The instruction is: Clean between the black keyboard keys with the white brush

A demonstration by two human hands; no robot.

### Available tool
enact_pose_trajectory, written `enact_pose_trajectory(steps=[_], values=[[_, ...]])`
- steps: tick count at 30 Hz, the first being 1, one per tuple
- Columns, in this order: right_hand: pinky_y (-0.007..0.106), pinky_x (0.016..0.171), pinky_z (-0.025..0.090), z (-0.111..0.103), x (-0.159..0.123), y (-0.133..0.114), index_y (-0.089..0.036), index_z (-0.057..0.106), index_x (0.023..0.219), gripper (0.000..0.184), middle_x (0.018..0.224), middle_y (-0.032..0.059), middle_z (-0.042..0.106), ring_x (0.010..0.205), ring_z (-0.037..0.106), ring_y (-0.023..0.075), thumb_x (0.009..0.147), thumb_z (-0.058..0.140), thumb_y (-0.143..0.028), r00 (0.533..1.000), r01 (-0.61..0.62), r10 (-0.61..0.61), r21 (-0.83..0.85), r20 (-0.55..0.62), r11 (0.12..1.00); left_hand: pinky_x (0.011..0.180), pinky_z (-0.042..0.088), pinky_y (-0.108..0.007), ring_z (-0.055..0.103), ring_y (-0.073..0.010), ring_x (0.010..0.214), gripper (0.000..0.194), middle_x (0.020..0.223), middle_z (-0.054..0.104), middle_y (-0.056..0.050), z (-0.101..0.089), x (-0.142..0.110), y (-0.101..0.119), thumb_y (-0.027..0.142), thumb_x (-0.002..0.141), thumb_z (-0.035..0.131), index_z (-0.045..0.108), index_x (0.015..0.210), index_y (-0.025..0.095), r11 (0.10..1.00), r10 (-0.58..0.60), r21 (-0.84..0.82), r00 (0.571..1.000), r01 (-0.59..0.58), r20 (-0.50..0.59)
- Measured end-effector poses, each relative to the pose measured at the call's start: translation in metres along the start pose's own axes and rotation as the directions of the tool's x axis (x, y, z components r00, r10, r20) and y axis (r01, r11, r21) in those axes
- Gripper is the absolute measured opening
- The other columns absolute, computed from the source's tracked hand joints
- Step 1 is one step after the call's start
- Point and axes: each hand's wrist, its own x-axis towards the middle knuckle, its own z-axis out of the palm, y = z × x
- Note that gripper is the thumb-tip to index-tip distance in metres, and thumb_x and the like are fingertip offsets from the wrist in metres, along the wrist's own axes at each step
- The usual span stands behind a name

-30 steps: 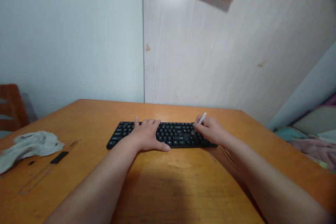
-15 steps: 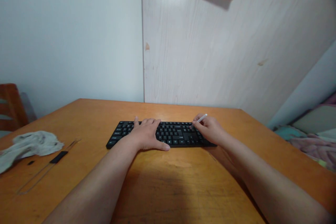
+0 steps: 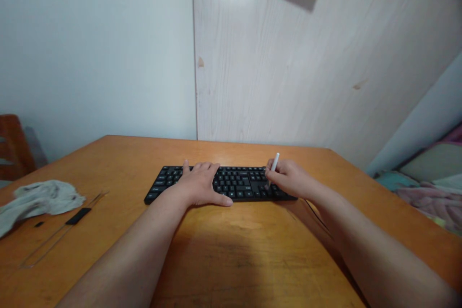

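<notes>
On the wooden surface [image 3: 252,255], the left hand [image 3: 198,185] lies flat, grip open, on the black keyboard [image 3: 245,184]. The right hand [image 3: 288,178] rests at the keyboard's right end, its grip closed on a white pen [image 3: 275,162], tip down at the keys. Further left lie a crumpled gray cloth [image 3: 39,200] and a black strip [image 3: 78,216]; a wooden chair [image 3: 12,149] and bedding [image 3: 429,187] sit beyond the surface.

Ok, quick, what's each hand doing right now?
Left hand: open, resting on the keyboard.
Right hand: closed, holding a white pen.
</notes>
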Motion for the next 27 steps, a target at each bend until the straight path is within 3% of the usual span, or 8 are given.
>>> enact_pose_trajectory(steps=[3,9,15,20,24,27], values=[[0.027,0.053,0.037,-0.0028,-0.0011,-0.0007,-0.023,0.053,0.072,0.019,0.06,0.0,0.068,0.056,0.058,0.0162,0.09,0.046,-0.028,0.995,-0.02,0.009,0.118,0.098,0.993,0.116,-0.007,-0.061,0.028,-0.0427,0.143,0.121,0.156,0.037,-0.015,-0.0003,-0.0002,0.0006,0.089,0.051,0.057,0.034,0.151,0.025,1.0,-0.007,-0.001,1.0,0.007,0.003],[0.028,0.058,0.039,-0.001,0.0004,0.0005,-0.022,0.058,0.077,0.015,0.07,0.0017,0.071,0.065,0.063,0.018,0.088,0.051,-0.028,0.998,0.001,0.004,0.088,-0.057,0.996,0.116,-0.006,-0.062,0.027,-0.0432,0.143,0.125,0.156,0.037,-0.016,-0.0001,0.0,0.0001,0.092,0.05,0.056,0.034,0.152,0.023,1.0,-0.002,0.001,1.0,0.002,-0.001],[0.027,0.052,0.036,-0.0026,-0.0019,-0.0004,-0.022,0.053,0.074,0.017,0.058,-0.0006,0.068,0.054,0.058,0.0161,0.089,0.048,-0.028,0.994,-0.022,0.004,0.171,0.107,0.985,0.116,-0.005,-0.063,0.028,-0.0426,0.142,0.127,0.156,0.037,-0.016,-0.0003,0.0001,-0.0004,0.093,0.049,0.055,0.035,0.151,0.021,1.0,0.01,-0.003,1.0,-0.01,-0.003],[0.028,0.06,0.041,-0.0037,-0.0009,0.0001,-0.022,0.057,0.075,0.014,0.07,0.002,0.073,0.066,0.063,0.0179,0.087,0.051,-0.027,1.0,-0.005,0.007,0.145,-0.01,0.989,0.116,-0.005,-0.062,0.03,-0.0422,0.142,0.126,0.154,0.04,-0.016,-0.0005,0.0002,-0.0011,0.093,0.049,0.054,0.035,0.151,0.021,1.0,0.016,-0.008,1.0,-0.016,-0.007],[0.027,0.052,0.036,-0.0053,-0.0022,-0.0016,-0.022,0.053,0.073,0.017,0.061,0.0008,0.069,0.055,0.058,0.0159,0.089,0.05,-0.029,0.991,-0.034,0.005,0.218,0.133,0.975,0.116,-0.006,-0.062,0.03,-0.0419,0.141,0.127,0.154,0.039,-0.017,-0.0004,-0.0002,-0.0004,0.094,0.048,0.054,0.036,0.15,0.02,1.0,0.015,-0.007,1.0,-0.015,-0.008],[0.027,0.056,0.04,-0.0052,-0.002,-0.0016,-0.021,0.056,0.079,0.014,0.066,0.0019,0.071,0.061,0.061,0.017,0.089,0.051,-0.03,0.995,-0.01,-0.019,0.275,0.101,0.961,0.116,-0.006,-0.062,0.03,-0.0423,0.141,0.126,0.155,0.038,-0.017,0.0003,-0.0002,0.0001,0.093,0.048,0.055,0.036,0.15,0.02,1.0,0.012,0.004,1.0,-0.012,-0.012]])
